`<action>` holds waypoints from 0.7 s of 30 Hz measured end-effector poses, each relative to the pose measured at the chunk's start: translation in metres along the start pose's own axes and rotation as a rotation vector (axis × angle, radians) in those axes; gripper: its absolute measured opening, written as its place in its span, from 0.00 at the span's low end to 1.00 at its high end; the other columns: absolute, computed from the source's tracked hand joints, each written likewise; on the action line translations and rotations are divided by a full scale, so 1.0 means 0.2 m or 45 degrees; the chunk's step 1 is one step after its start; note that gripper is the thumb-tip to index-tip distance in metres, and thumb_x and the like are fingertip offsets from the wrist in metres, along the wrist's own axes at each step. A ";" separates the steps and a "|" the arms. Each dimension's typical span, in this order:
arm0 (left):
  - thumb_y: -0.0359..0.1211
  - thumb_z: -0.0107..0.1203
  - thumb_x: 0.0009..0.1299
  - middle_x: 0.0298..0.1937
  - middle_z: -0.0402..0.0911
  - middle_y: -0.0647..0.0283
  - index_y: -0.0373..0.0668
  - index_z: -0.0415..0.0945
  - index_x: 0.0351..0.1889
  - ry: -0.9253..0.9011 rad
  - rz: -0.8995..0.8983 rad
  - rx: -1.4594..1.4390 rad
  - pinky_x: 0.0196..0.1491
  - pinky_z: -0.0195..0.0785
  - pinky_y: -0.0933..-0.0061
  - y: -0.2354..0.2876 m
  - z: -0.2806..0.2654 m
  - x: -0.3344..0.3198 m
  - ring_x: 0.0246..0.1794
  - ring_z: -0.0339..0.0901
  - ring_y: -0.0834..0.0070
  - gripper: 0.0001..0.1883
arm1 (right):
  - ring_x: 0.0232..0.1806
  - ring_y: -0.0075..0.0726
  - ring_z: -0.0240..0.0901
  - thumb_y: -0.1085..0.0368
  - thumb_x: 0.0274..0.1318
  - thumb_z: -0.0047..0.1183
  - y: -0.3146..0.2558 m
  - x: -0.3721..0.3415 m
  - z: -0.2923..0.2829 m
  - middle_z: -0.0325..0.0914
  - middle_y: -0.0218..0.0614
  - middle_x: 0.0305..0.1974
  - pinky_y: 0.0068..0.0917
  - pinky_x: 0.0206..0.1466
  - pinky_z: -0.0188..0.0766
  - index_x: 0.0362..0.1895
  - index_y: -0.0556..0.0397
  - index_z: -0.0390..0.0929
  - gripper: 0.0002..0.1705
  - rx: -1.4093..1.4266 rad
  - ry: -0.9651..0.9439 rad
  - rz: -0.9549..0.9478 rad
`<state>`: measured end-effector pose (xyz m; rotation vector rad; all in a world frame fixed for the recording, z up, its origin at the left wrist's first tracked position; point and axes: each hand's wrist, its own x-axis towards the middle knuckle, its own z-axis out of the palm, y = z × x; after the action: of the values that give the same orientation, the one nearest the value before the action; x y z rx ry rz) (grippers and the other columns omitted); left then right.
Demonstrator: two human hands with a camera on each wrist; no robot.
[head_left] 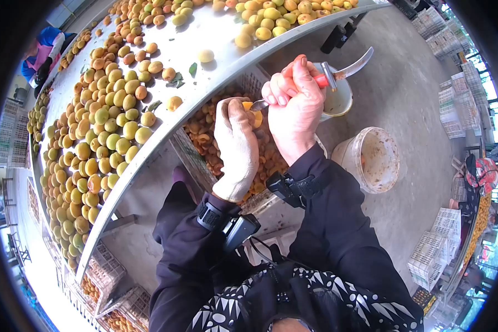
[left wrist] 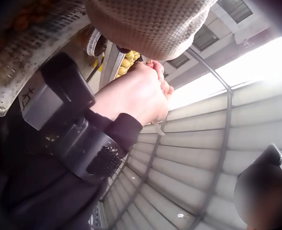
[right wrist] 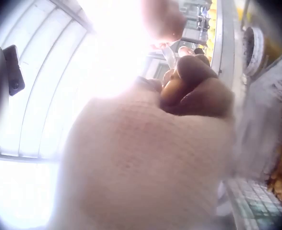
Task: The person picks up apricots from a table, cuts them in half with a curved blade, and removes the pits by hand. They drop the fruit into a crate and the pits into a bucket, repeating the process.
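Note:
My gloved left hand (head_left: 237, 149) pinches a cut orange apricot (head_left: 255, 118) between thumb and fingers, above a crate. In the right wrist view, the apricot (right wrist: 174, 91) shows between the stained glove fingertips. Close beside it, my bare right hand (head_left: 296, 108) grips a curved-blade knife (head_left: 355, 66) by its red handle. The hooked blade points out to the right. On the other side of this fist, a narrow metal tip (head_left: 259, 104) reaches the fruit. The left wrist view shows the back of the bare hand (left wrist: 138, 91), with the glove (left wrist: 150, 28) close above it.
Many whole apricots (head_left: 110, 141) cover the metal table (head_left: 166, 119) at left. Below my hands, a crate (head_left: 191, 160) holds halved fruit. Two white buckets (head_left: 371, 160) stand on the floor at right. Stacked crates (head_left: 434, 254) line the far right. Another person (head_left: 44, 52) is at the table's far end.

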<state>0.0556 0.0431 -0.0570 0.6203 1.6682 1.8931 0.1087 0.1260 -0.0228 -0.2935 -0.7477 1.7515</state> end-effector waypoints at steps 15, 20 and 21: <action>0.48 0.43 0.78 0.28 0.67 0.72 0.45 0.72 0.40 0.091 -0.550 -0.334 0.18 0.56 0.85 0.05 -0.02 0.04 0.22 0.65 0.84 0.17 | 0.13 0.19 0.45 0.53 0.68 0.50 0.03 0.01 -0.04 0.49 0.19 0.13 0.23 0.22 0.49 0.22 0.47 0.67 0.21 0.101 -0.067 0.136; 0.51 0.46 0.77 0.26 0.68 0.74 0.50 0.68 0.34 -0.108 -0.798 -0.415 0.17 0.51 0.87 0.11 -0.07 0.06 0.19 0.62 0.86 0.17 | 0.13 0.19 0.48 0.56 0.65 0.54 0.02 -0.03 0.04 0.52 0.20 0.13 0.24 0.21 0.49 0.22 0.48 0.67 0.19 -0.052 -0.212 0.083; 0.51 0.46 0.77 0.26 0.68 0.74 0.50 0.68 0.34 -0.104 -0.799 -0.419 0.17 0.51 0.87 0.12 -0.09 0.06 0.19 0.62 0.86 0.17 | 0.13 0.19 0.48 0.56 0.65 0.54 0.03 -0.04 0.04 0.52 0.20 0.13 0.24 0.21 0.49 0.22 0.48 0.67 0.19 -0.054 -0.215 0.088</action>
<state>0.0332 0.0362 -0.0361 0.0243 1.2575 1.5900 0.1028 0.1154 -0.0221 -0.2040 -0.9060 1.8437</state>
